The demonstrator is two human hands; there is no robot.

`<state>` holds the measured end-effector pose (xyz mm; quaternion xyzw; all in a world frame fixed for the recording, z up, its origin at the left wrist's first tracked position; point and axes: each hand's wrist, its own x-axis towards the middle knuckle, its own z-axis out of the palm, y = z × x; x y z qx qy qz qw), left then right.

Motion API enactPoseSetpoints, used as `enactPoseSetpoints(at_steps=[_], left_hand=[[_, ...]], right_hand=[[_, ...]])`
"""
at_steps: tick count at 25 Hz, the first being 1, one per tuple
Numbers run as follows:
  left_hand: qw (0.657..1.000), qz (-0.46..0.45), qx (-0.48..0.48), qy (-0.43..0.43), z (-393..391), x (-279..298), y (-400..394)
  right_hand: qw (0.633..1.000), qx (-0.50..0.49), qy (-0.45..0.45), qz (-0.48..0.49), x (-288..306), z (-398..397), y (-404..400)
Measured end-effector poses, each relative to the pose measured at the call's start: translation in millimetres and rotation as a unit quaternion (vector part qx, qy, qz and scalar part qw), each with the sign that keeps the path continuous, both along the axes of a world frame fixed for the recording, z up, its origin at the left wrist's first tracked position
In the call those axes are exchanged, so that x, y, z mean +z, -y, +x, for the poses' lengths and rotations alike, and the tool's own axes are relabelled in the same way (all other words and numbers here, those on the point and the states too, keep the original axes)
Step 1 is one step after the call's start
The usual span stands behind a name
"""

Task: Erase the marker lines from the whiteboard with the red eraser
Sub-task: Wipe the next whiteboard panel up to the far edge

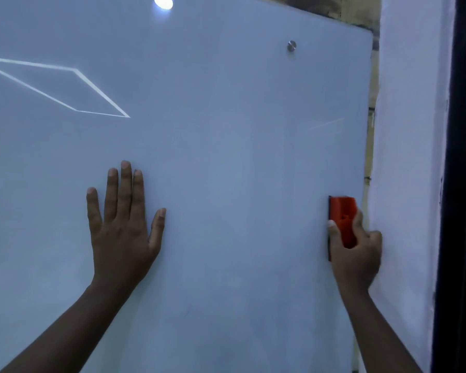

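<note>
Both forearms rise from the lower edge of the view toward the whiteboard (226,157), which serves as the landmark for everything else. Against its lower middle, the left hand (123,224) lies flat, fingers (125,189) straight and slightly spread, holding nothing, seemingly bracing the panel. Near the board's lower right edge, the right hand (357,249) grips the red eraser (343,219), thumb on the left flank and curled fingers on the right. The eraser's long axis stands upright, parallel to the board's right edge, with its pad apparently against the surface, though contact is hard to confirm. No dark marker lines show anywhere on the board. Farther up, toward its upper left, bright thin lines (76,90) form a slanted four-sided outline; these may be reflections rather than ink. If they are the target, they lie up and well to the left of the eraser, nearer the left hand. A metal stud (291,46) sits near the upper right corner, and a glare spot (163,1) at the top edge.
</note>
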<state>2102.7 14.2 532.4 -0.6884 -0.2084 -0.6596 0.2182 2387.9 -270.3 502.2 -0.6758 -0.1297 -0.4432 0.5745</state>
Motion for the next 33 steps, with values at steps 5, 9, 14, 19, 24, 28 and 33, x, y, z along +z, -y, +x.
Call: enactPoseSetpoints(at_steps=[5,9,14,19,24,28,33], left_hand=[[1.0,-0.011,-0.005,-0.01,0,-17,1],[1.0,-0.021,-0.003,-0.014,1,-27,4],[0.999,-0.024,0.007,-0.035,-5,-41,2],[0.998,-0.028,0.007,-0.063,-18,-57,-1],[0.993,-0.023,0.006,-0.115,-43,-71,-5],[0.991,-0.023,0.012,-0.133,-60,-85,-8],[0.991,-0.049,0.014,-0.127,-64,-110,-8]], right_hand=[[0.997,0.02,-0.079,0.003,-34,3,14],[0.998,0.052,-0.034,0.003,-39,-37,-16],[0.986,0.085,0.106,-0.098,-47,-126,-83],[0.945,0.116,0.175,-0.25,-96,-192,-118],[0.899,0.134,0.232,-0.345,-159,-206,-118],[0.909,0.145,0.211,-0.329,-156,-191,-100],[0.969,0.138,0.097,-0.18,-89,-164,-88]])
